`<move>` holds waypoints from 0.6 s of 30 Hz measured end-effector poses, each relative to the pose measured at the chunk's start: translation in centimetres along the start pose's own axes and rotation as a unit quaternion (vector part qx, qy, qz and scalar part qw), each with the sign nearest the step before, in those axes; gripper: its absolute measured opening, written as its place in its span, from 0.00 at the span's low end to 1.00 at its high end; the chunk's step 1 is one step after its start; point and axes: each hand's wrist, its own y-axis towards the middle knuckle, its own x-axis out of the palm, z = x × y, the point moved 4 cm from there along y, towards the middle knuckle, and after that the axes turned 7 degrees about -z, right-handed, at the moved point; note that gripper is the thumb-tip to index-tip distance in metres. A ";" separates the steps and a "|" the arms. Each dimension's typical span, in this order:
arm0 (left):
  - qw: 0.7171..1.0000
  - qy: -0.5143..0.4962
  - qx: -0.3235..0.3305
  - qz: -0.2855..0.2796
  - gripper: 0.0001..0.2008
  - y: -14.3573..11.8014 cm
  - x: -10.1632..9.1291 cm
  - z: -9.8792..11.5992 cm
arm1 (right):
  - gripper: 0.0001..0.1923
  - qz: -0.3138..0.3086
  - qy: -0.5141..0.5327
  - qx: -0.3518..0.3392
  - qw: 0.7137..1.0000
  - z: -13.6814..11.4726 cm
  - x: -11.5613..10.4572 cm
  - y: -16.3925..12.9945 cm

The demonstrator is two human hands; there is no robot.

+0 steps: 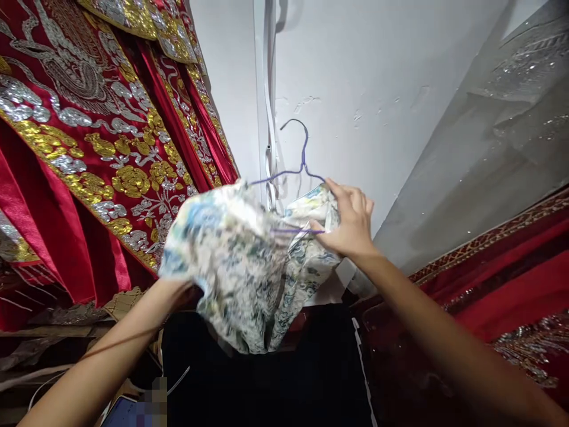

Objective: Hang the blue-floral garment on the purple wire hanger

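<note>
A white garment with a blue and green floral print (235, 261) hangs bunched on a thin purple wire hanger (302, 160), held up in front of a white wall. My right hand (349, 222) pinches the cloth and the hanger's lower wire at the garment's right shoulder. My left hand is hidden under the cloth on the left; only its wrist (171, 290) shows going up into the fabric, so its grip cannot be seen. The hanger's hook points up, free of any rail.
Red robes with gold and silver embroidery (89, 148) hang at the left. More red embroidered fabric (511, 279) lies at the right under clear plastic sheeting (502, 118). A dark cloth (267, 379) lies below. A phone (124, 412) sits at the bottom left.
</note>
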 end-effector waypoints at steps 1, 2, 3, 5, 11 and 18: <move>1.000 -0.021 -0.020 0.006 0.41 -0.8 -0.1 -1.3 | 0.49 -0.005 -0.011 0.008 1.000 0.7 -0.3 0.6; 0.998 -0.054 -0.041 0.014 0.41 -1.6 0.0 -2.6 | 0.48 -0.015 -0.020 0.011 1.000 1.0 -0.5 1.1; 0.994 -0.085 -0.061 0.029 0.42 -2.4 0.3 -3.7 | 0.47 -0.025 -0.026 0.009 0.999 1.1 -0.6 1.6; 0.988 -0.111 -0.086 0.067 0.39 -3.8 1.4 -5.5 | 0.47 -0.041 -0.034 -0.007 0.999 0.2 -0.5 2.1; 0.976 -0.115 -0.144 0.120 0.31 -8.0 6.7 -9.3 | 0.43 -0.064 0.008 -0.069 0.996 -4.2 -0.5 -0.1; 0.936 -0.231 -0.218 0.150 0.31 -11.6 9.7 -12.3 | 0.27 -0.055 0.477 0.214 0.851 -5.0 6.1 -12.7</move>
